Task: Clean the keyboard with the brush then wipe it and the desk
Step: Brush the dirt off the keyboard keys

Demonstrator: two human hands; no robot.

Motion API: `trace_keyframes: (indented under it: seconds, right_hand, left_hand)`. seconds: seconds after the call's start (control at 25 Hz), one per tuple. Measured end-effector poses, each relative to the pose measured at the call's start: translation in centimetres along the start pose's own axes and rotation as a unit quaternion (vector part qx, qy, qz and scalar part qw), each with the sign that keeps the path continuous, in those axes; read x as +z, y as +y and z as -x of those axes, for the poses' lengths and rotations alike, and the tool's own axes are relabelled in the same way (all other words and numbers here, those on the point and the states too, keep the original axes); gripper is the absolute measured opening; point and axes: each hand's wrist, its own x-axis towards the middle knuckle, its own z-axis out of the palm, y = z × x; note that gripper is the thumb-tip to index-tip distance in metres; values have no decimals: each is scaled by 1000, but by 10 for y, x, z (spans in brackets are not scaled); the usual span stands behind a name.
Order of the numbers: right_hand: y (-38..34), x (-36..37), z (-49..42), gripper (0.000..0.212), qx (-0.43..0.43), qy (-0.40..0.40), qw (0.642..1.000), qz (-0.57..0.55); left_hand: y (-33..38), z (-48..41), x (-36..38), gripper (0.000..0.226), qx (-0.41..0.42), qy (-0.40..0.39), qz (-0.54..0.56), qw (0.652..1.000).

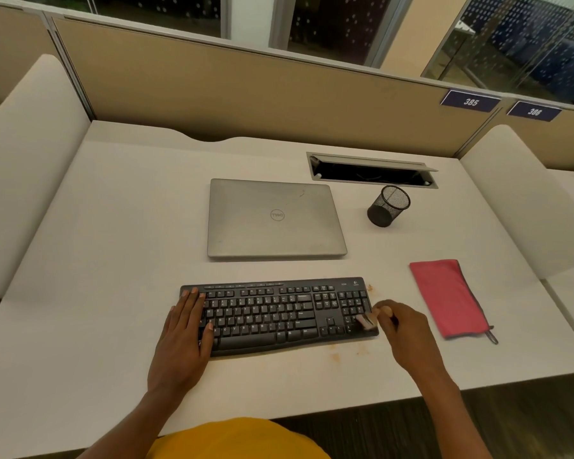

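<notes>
Head view, items as we record them:

1. Desk (96, 260): white top, walled by tan partition panels (246, 94). We note brownish stains (335, 354) near the front edge, just in front of the keyboard's right half, and a smaller one off its far right corner.
2. Keyboard (279, 313): black, full-size with number pad, lying flat near the front of the desk, directly before the person.
3. Left hand (183, 339): laid palm-down on the keyboard's left end, fingers straight and slightly spread, gripping nothing.
4. Right hand (401, 329): at the keyboard's right end, fingers and thumb curled round the brush.
5. Brush (365, 321): small and blurred; its pale tip rests on the lower right keys of the number pad.
6. Cloth (448, 298): red, folded into a long rectangle, lying on the desk to the right of the keyboard, apart from it and from both hands.
7. Laptop (275, 218): silver, lid closed, behind the keyboard.
8. Pen cup (388, 207): black mesh, right of the laptop.
9. Cable hatch (371, 170): lid raised, behind the cup.
10. Number plates 385 (470, 101) and 386 (533, 111): on the partition at far right.
11. Yellow garment (239, 438): at the bottom edge of our view.
</notes>
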Motion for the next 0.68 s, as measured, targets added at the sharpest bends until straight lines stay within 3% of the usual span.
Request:
trace_keyframes:
  seconds: [0.12,0.32,0.6,0.68]
  right_hand:
    - [-11,-10,-14,16,-15,-40,998,-37]
    - [-25,-4,-36,15,-33,-181,983,21]
    - [11,-31,-49,15,19,-135,970,203]
    - [8,-29,-49,15,8,-113,975,192]
  left_hand:
    - [0,0,0,69,-2,0,0,1000]
    - [0,0,-1,68,4,3,-1,1000]
    - [0,1,-2,68,5,1,1,1000]
    - [0,1,-2,68,5,3,3,1000]
